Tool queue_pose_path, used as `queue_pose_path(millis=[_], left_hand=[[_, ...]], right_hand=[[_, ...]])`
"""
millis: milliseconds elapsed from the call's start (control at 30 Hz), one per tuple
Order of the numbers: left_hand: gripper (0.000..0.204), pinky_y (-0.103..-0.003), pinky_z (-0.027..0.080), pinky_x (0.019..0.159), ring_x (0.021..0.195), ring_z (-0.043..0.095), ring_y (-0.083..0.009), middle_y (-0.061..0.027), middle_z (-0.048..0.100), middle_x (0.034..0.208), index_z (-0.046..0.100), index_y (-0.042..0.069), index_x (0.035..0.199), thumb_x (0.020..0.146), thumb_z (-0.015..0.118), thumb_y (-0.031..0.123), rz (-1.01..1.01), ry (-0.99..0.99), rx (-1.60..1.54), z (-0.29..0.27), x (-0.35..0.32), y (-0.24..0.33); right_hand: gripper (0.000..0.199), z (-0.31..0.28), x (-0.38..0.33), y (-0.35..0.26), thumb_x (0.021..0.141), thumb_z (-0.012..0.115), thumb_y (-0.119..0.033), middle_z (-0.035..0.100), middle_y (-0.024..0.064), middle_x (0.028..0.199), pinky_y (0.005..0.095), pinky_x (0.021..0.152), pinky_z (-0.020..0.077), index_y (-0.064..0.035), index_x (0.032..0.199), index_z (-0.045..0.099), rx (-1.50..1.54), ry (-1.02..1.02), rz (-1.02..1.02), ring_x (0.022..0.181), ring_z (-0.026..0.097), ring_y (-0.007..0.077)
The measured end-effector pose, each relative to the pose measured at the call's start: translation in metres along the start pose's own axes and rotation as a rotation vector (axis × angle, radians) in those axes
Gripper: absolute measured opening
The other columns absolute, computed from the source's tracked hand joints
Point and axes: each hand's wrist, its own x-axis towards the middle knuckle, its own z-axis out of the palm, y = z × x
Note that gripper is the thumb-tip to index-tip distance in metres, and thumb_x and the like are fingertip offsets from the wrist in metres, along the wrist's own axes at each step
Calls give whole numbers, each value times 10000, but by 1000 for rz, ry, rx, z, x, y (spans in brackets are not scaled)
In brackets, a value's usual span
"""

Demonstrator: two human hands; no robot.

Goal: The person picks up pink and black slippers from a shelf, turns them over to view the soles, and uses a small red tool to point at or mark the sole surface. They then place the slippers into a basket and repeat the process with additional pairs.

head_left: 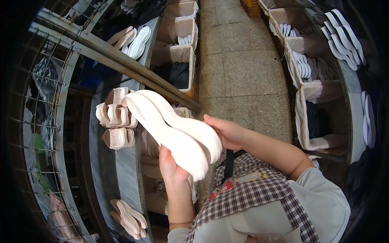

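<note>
A small stack of pale pinkish-white shoe soles [174, 137] is held up in front of me, tilted, at least two lying side against side. My left hand [172, 165] is closed on the near left edge, thumb on the upper face and the other fingers hidden beneath. At the wide right end, my right hand [227, 133] grips the soles' edge, most of its fingers out of sight behind them. Just left of the held soles, several similar pale soles [115, 115] stand grouped on the grey shelf [123, 172].
More pale soles [129, 218] lie farther down that shelf, and white soles [139, 42] farther up. Lined baskets [184, 50] stand along both sides of a tiled aisle [247, 60]. A metal frame [109, 60] crosses the left. White soles [343, 40] rest on the right shelf.
</note>
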Motion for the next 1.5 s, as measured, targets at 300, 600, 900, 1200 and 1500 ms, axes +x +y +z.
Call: queue_pose_path(millis=[300,600,900,1200,1500], left_hand=[[404,-339,446,938,1074,537,-228,-123,551,1189,467,11,1257,967,463,292,172,19,239,18,-5,-15],[448,-330,457,939,1093,535,-211,-90,533,1208,425,75,1304,969,445,372,279,110,297,24,3,-17],[548,-309,554,811,996,605,-179,-101,575,1137,444,74,1302,923,506,466,440,53,454,-2,15,-15],[594,-364,498,918,1147,515,-227,-124,504,1258,398,64,1341,921,498,472,388,-35,441,-2,10,-14],[534,-403,497,911,1148,513,-280,-165,432,1341,320,41,1389,965,449,339,467,15,405,-34,19,0]], right_hand=[[522,23,-6,-9,1024,260,-352,466,155,1354,350,984,435,-5,1404,349,-288,25,-63,1207,493,221],[531,31,-14,-12,1007,297,-354,356,151,1446,366,1070,313,15,1375,403,-662,-49,-325,1314,367,247],[586,29,-14,-6,1007,265,-428,321,158,1463,380,1103,255,15,1349,438,-687,-97,-393,1353,306,263],[557,31,-16,-5,953,431,-387,321,173,1460,411,1108,247,6,1347,447,-715,-97,-423,1357,296,294],[625,26,-19,7,760,703,-307,385,168,1416,403,1071,330,-2,1273,517,-1367,69,-745,1307,365,274]])
